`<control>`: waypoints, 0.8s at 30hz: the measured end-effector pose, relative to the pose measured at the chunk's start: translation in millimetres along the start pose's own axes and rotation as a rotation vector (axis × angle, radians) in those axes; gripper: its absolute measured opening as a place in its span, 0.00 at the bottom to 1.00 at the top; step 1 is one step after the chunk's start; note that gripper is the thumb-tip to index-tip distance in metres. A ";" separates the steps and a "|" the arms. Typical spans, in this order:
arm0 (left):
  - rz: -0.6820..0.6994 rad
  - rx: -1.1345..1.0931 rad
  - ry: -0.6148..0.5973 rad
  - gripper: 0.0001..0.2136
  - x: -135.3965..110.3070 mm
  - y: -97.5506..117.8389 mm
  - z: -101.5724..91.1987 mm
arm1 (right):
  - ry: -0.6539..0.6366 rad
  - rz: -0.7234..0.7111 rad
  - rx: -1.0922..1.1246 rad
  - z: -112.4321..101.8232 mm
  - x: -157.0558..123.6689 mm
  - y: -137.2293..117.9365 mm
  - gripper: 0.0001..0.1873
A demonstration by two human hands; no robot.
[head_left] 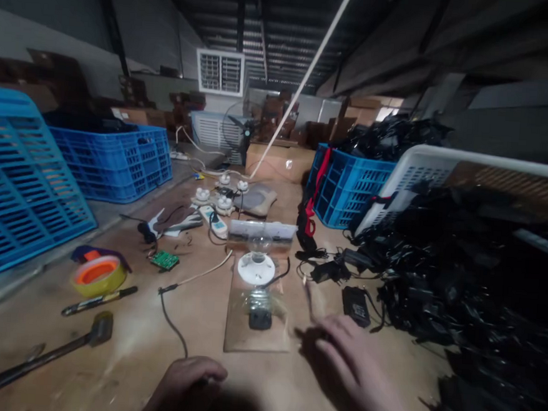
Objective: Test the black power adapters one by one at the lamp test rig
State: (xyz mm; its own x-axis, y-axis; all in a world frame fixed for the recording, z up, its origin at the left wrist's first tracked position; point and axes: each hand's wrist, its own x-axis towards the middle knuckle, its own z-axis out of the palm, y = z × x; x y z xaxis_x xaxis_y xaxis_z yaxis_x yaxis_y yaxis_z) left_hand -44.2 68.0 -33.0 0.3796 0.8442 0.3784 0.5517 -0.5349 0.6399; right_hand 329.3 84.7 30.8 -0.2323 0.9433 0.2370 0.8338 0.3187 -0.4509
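Observation:
My left hand is low at the front of the wooden table with its fingers curled in. Whatever lies inside its grip is hidden. A dark cord runs down to it. My right hand is to the right of a board, fingers bent and close together; what they hold, if anything, is blurred. A thin wire reaches its fingertips. Between and beyond the hands, a clear light bulb sits upright in a white round lamp holder. Nearer, a glass piece with a black base rests on the flat board.
Black adapters and cables are heaped at right beside a white crate. At left are a hammer, a marker, tape rolls and a green circuit board. Blue crates stand behind.

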 end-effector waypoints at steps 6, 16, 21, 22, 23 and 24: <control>-0.166 -0.112 -0.111 0.03 4.3 33.0 -19.9 | -0.324 -0.050 -0.038 15.5 -52.0 -63.3 0.17; -0.069 -0.015 -0.027 0.01 6.7 54.2 -19.5 | -0.140 0.085 0.153 85.3 -20.9 -110.0 0.14; -0.328 -0.120 -0.102 0.03 -4.0 51.4 -13.8 | -0.085 0.193 0.560 85.7 -35.8 -118.1 0.11; -0.350 -0.145 -0.132 0.04 -5.1 51.9 -12.9 | -0.083 0.208 0.580 84.8 -39.2 -121.1 0.10; -0.354 -0.165 -0.159 0.05 -5.8 52.4 -11.9 | -0.082 0.211 0.587 83.9 -41.9 -124.8 0.10; -0.343 -0.180 -0.182 0.06 -6.2 52.8 -10.8 | -0.078 0.206 0.590 83.0 -43.9 -129.0 0.11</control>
State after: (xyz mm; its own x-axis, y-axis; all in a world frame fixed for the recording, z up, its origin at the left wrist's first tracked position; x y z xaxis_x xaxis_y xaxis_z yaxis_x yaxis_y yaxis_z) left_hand -25.5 34.9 5.7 0.3304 0.9438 0.0099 0.5366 -0.1965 0.8207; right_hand 190.4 9.9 7.1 -0.1503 0.9878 0.0413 0.4536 0.1060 -0.8849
